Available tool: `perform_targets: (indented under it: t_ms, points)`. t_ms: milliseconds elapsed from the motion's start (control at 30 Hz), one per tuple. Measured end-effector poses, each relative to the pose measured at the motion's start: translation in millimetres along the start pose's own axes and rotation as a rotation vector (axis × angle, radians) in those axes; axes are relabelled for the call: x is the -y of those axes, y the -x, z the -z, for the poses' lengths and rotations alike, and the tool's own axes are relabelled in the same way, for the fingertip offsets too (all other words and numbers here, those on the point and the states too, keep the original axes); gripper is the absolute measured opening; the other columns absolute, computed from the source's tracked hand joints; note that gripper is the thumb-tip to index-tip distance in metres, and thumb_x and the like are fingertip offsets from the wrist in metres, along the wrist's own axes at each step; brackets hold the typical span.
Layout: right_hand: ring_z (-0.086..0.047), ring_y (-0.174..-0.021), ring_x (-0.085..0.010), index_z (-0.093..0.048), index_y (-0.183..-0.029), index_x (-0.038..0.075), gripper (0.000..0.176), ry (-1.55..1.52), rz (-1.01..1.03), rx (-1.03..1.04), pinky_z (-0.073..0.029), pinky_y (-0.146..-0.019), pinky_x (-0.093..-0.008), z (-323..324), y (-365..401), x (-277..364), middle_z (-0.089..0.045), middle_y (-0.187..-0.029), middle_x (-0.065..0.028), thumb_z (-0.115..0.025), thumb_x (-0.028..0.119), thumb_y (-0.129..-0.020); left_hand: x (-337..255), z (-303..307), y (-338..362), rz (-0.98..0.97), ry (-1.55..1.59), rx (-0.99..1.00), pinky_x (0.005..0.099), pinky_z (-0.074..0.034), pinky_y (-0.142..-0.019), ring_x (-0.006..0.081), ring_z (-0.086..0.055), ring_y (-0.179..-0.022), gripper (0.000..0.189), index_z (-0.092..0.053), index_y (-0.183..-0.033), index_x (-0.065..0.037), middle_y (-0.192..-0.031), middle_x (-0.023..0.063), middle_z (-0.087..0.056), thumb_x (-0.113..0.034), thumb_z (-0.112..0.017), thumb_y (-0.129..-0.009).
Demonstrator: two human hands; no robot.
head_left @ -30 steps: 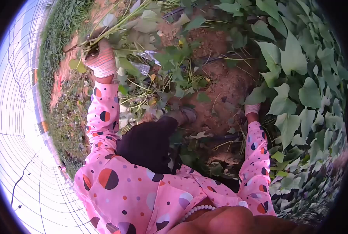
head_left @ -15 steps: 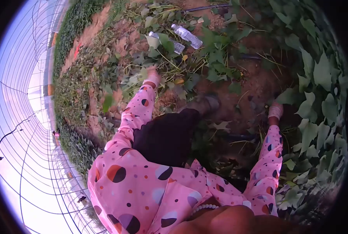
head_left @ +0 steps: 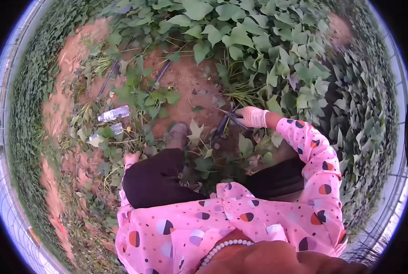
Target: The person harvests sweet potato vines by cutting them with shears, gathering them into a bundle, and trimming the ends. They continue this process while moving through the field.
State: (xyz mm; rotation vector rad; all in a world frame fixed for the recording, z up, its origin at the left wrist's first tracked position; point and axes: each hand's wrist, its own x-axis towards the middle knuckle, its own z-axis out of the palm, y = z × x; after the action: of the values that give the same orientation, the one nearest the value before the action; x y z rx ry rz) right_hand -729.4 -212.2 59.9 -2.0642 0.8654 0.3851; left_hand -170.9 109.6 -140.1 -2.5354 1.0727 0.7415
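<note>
My right hand (head_left: 250, 117), in a pale glove or wrap, is closed round a dark pointed tool (head_left: 232, 117) that looks like scissors or shears. Its tips point left over bare soil, beside a bundle of green stems (head_left: 242, 94) and a dark hose (head_left: 221, 126). My left hand (head_left: 131, 159) is low at the left, beside my knee and partly hidden; its fingers cannot be made out. Just above it, two clear plastic bottles (head_left: 114, 113) lie among leaves and cut stems.
Dense leafy vines (head_left: 258, 32) spread across the top and right. Reddish soil (head_left: 190, 82) lies ahead of my shoe (head_left: 179, 132). Dark hose pieces (head_left: 163, 71) run along the ground. A dirt strip (head_left: 60, 96) passes at the left.
The view has swung toward the right, so the bottles now appear farther left. My right hand has come out of the foliage with the dark tool showing; my left hand is now beside my knee.
</note>
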Motion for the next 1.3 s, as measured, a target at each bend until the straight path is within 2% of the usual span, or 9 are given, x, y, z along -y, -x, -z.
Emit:
perform_targets:
  t_ms: [100, 367, 433, 567, 700, 900, 1000, 1133, 1300]
  points:
    - [-0.061, -0.077, -0.0369, -0.065, -0.09, 0.006, 0.047, 0.193, -0.202, 0.184, -0.048, -0.069, -0.042, -11, 89, -23, -0.064, -0.08, -0.0196, -0.045, 0.049, -0.087, -24, 31, 11, 0.082, 0.018, 0.052, 0.0435, -0.05, -0.08, 0.0319, -0.064, -0.091, 0.046, -0.065, -0.097, -0.002, -0.096, 0.0216, -0.065, -0.041, -0.059, -0.074]
    - [-0.06, -0.061, -0.0214, -0.06, -0.092, 0.0, 0.032, -0.089, -0.368, -0.648, -0.047, -0.059, -0.0326, -36, 289, -119, -0.062, -0.071, -0.0127, -0.049, 0.03, -0.092, -11, 71, 41, 0.094, 0.046, 0.091, 0.0453, -0.051, -0.076, 0.0313, -0.064, -0.088, 0.04, -0.064, -0.096, -0.004, -0.094, 0.0189, -0.065, -0.039, -0.061, -0.076]
    - [-0.059, -0.063, -0.0166, -0.061, -0.097, 0.0, 0.034, -0.586, -0.611, -0.746, -0.047, -0.059, -0.0306, -70, 306, -113, -0.063, -0.071, -0.009, -0.05, 0.031, -0.091, -4, 78, 48, 0.101, 0.067, 0.102, 0.0458, -0.052, -0.075, 0.0312, -0.064, -0.087, 0.038, -0.064, -0.096, -0.005, -0.094, 0.0182, -0.065, -0.038, -0.061, -0.077]
    - [-0.054, -0.05, -0.0131, -0.063, -0.096, 0.0, 0.04, -0.826, -0.466, -0.895, -0.044, -0.047, -0.0285, -166, 318, -132, -0.061, -0.067, -0.0042, -0.051, 0.038, -0.09, 9, 91, 59, 0.127, 0.165, 0.14, 0.0467, -0.053, -0.073, 0.0308, -0.065, -0.086, 0.035, -0.063, -0.096, -0.006, -0.093, 0.0169, -0.065, -0.037, -0.061, -0.078]
    - [-0.055, -0.05, -0.0157, -0.062, -0.086, 0.007, 0.036, -1.235, -0.684, -0.949, -0.042, -0.045, -0.0327, -214, 326, -113, -0.059, -0.064, -0.0032, -0.053, 0.042, -0.087, 26, 111, 67, 0.168, 0.41, 0.233, 0.0476, -0.053, -0.071, 0.0305, -0.065, -0.084, 0.032, -0.062, -0.095, -0.008, -0.093, 0.0155, -0.064, -0.036, -0.062, -0.079]
    - [-0.063, -0.076, -0.0265, -0.058, -0.104, 0.004, 0.027, -1.676, -0.475, -1.048, -0.049, -0.069, -0.0398, -226, 359, -139, -0.067, -0.091, -0.0095, -0.044, 0.022, -0.09, 14, 198, 140, 0.172, 0.876, 0.53, 0.0488, -0.055, -0.068, 0.0301, -0.065, -0.083, 0.029, -0.062, -0.095, -0.01, -0.092, 0.0138, -0.064, -0.035, -0.063, -0.081]
    - [-0.06, -0.073, -0.0148, -0.06, -0.105, 0.002, 0.035, -1.265, -0.446, -1.105, -0.048, -0.068, -0.0279, -180, 373, -115, -0.064, -0.085, -0.0044, -0.05, 0.033, -0.092, -32, 258, 208, -0.254, 0.993, 0.342, 0.0378, -0.056, -0.058, 0.0244, -0.067, -0.071, 0.036, -0.061, -0.103, -0.002, -0.089, 0.0108, -0.066, -0.035, -0.056, -0.088]
    - [-0.054, -0.056, -0.0098, -0.064, -0.09, 0.004, 0.043, -0.934, -0.456, -1.014, -0.042, -0.05, -0.0245, -89, 346, -78, -0.059, -0.067, -0.0011, -0.057, 0.046, -0.087, -122, 314, 177, -0.475, 0.837, 0.131, 0.0295, -0.05, -0.074, 0.0181, -0.062, -0.088, 0.037, -0.06, -0.111, -0.001, -0.096, 0.0098, -0.066, -0.028, -0.059, -0.087]
    - [-0.052, -0.053, -0.0096, -0.063, -0.089, 0.001, 0.038, -0.788, -0.357, -0.728, -0.042, -0.047, -0.0249, 2, 240, -88, -0.059, -0.067, -0.0014, -0.057, 0.039, -0.088, -324, 321, 203, -1.044, -0.058, 0.14, 0.0325, -0.046, -0.087, 0.0251, -0.061, -0.099, 0.037, -0.06, -0.112, -0.004, -0.106, 0.0147, -0.064, -0.028, -0.057, -0.085]
